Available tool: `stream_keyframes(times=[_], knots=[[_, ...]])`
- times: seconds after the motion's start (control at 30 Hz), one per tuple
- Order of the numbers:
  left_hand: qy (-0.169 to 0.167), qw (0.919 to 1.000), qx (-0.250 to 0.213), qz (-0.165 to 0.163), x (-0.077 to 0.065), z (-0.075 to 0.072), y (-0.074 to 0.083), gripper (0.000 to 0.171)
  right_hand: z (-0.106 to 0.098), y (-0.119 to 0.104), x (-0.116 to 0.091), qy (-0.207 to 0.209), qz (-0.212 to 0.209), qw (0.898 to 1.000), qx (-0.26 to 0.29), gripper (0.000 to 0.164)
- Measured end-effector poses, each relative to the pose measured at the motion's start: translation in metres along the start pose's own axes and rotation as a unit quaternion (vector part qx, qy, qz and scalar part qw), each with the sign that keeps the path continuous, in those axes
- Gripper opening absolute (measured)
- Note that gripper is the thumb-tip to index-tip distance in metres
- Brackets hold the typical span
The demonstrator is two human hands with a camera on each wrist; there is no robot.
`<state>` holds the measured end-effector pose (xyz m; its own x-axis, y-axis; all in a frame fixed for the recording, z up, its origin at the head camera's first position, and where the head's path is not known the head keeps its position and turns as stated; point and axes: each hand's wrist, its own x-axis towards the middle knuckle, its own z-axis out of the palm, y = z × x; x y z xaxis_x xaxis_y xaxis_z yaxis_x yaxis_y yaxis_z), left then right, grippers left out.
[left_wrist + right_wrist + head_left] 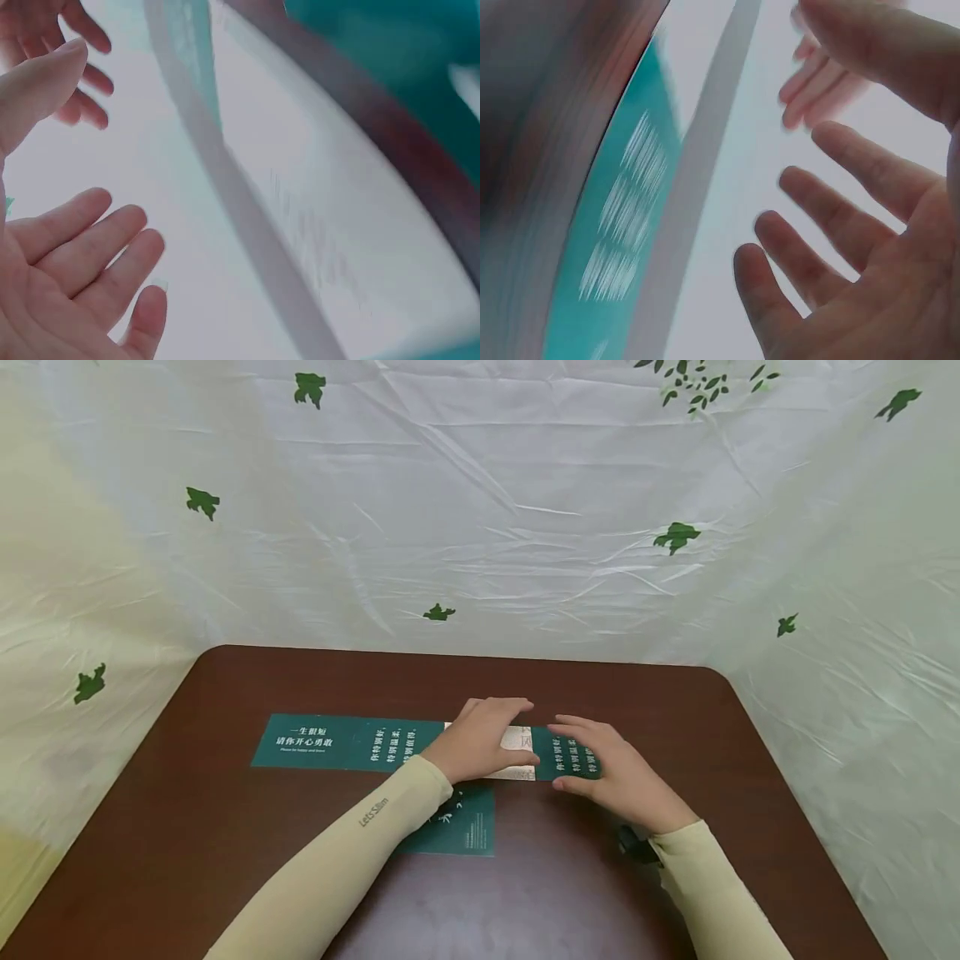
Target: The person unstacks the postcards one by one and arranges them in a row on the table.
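Observation:
A long teal strip with white Chinese lettering [342, 743] lies across the table, running under both hands. Between the hands shows a white printed panel [517, 742], and whether it is one piece with the strip I cannot tell. My left hand [480, 743] is over this panel, fingers extended and thumb apart; its palm and fingers [90, 255] hold nothing in the left wrist view. Over the strip's right end is my right hand [622, 772], with its fingers [840, 217] spread and nothing in them. Below the left hand lies another teal sheet [472, 827], partly covered by the left forearm.
The brown tabletop [150, 860] has rounded far corners. White cloth [480, 527] with green leaf prints hangs behind it and along both sides. A small dark object [637, 845] is beside the right wrist, partly hidden by the sleeve.

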<state>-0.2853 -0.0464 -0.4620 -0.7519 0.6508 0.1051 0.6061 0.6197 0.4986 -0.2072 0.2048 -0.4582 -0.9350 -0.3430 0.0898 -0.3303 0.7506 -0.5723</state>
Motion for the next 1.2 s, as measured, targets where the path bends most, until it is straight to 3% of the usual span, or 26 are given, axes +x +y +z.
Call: stream_keyframes(times=[0.23,0.4,0.53,0.7,0.93,1.2], knots=[[0.029,0.9995,0.011,0.007,-0.067,-0.025,-0.026,0.075,0.041,-0.056,0.004,-0.012,-0.061,0.996,-0.068,0.075],[0.014,0.9997,0.016,-0.012,-0.113,-0.032,-0.04,0.078,0.063,-0.076,0.007,-0.023,-0.088,0.99,-0.105,0.077],[-0.005,0.9997,0.022,-0.01,-0.136,-0.036,-0.046,0.078,0.076,-0.087,0.01,-0.039,-0.101,0.986,-0.123,0.079],[-0.037,0.9983,0.045,-0.005,-0.152,-0.038,-0.05,0.084,0.085,-0.098,0.012,-0.05,-0.1,0.985,-0.135,0.081],[-0.065,0.9948,0.075,-0.026,-0.155,-0.038,-0.048,0.091,0.086,-0.1,0.009,-0.071,-0.084,0.984,-0.139,0.077],[-0.072,0.994,0.081,-0.016,-0.153,-0.037,-0.047,0.089,0.088,-0.099,0.007,-0.084,-0.072,0.983,-0.148,0.074]])
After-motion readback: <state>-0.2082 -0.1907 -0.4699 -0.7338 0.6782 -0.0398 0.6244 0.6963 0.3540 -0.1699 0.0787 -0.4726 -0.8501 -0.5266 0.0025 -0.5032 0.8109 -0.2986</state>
